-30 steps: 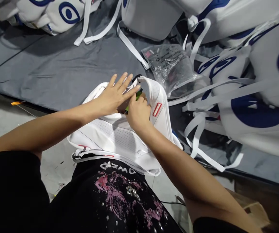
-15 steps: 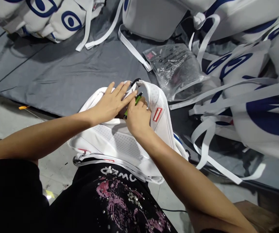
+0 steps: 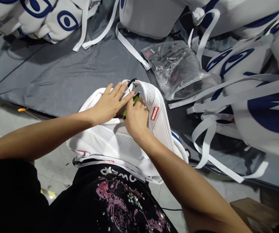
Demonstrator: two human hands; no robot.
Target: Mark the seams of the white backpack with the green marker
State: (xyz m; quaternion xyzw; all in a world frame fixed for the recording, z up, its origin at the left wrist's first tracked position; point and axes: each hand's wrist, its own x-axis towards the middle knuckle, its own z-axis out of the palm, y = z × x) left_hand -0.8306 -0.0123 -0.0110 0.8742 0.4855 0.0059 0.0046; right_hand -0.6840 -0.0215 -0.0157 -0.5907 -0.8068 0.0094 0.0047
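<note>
A white backpack with dotted mesh panels and small red labels lies at the table's edge, against the black shirt. My left hand rests flat on its upper part with fingers spread, holding nothing. Close beside it, my right hand is curled around a green pen-like tool with dark ends. The tool slants over a dark opening between the hands. Whatever lies inside that opening is mostly hidden by my fingers.
Grey cloth covers the table. A clear plastic bag lies beyond the backpack. White bags with blue eye shapes sit at the back left, more at the right with loose straps. A cardboard box stands low at the right.
The camera view has shifted slightly. Both hands keep nearly the same places on the backpack, and the green tool is still in my right hand.
</note>
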